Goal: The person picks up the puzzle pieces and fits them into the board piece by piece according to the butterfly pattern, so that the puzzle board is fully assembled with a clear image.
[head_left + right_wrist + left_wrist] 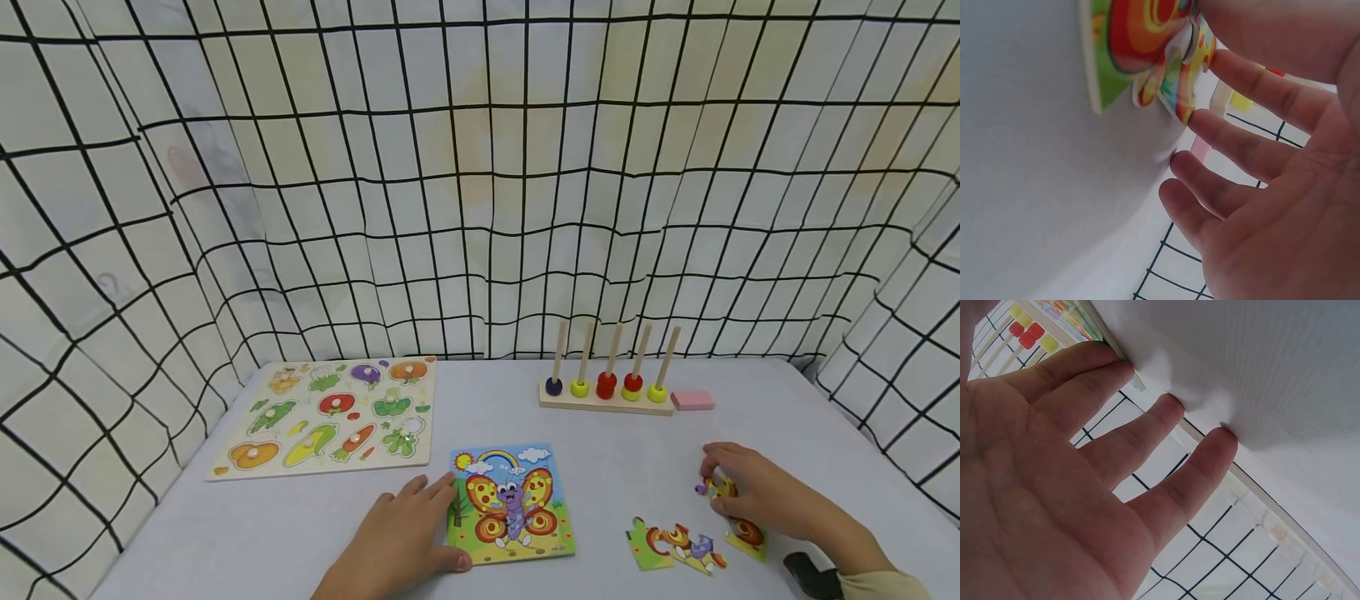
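My left hand lies beside a square butterfly puzzle picture, fingertips and thumb against its left edge. In the left wrist view the fingers are spread and fairly straight, tips down on the white tabletop. Over at the right, my right hand pinches a jigsaw puzzle piece between thumb and forefinger, partly hidden by the hand. A piece with a red-orange swirl lies just nearer. More loose jigsaw pieces, a green-edged one and a purple-and-yellow one, lie left of that hand.
A wooden vegetable peg board lies at the back left. A bead stacker with upright pegs stands at the back right, a pink block next to it. Black netting surrounds the white table. A black object sits by the right wrist.
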Available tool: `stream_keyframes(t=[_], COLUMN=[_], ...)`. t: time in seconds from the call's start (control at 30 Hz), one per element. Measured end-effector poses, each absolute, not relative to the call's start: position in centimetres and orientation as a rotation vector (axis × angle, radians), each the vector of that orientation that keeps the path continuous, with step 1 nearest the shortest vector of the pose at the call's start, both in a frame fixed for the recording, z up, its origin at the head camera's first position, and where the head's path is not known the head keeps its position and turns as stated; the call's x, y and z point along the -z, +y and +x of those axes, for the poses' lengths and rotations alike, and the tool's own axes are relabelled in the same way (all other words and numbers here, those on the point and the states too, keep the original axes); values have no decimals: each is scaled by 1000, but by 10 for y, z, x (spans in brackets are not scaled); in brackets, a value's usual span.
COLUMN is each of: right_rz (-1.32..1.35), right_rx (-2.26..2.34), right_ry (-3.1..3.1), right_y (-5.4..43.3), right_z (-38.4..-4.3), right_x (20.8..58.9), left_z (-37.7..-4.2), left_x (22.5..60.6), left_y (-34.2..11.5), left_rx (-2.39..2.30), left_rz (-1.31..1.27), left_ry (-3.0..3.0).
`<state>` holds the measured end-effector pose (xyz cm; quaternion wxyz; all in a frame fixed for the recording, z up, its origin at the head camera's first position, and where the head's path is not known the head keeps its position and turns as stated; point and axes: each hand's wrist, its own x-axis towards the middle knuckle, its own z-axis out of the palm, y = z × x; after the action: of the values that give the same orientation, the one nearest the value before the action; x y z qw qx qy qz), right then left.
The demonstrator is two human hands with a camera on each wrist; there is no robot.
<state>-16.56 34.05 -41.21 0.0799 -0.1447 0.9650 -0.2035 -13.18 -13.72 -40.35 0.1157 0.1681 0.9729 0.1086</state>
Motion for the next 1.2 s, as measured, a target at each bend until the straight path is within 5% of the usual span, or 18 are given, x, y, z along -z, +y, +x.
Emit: stream_keyframes(t=[1.2], right_rz=[-430], right_rx=[649], right_ry=[3003], right_y=[335], right_z=[-153], right_x=[410], left_z=[-130], left_x=[403], left_y=[-138], left_rx=[-328], left_rz=[498], left_ry=[2853])
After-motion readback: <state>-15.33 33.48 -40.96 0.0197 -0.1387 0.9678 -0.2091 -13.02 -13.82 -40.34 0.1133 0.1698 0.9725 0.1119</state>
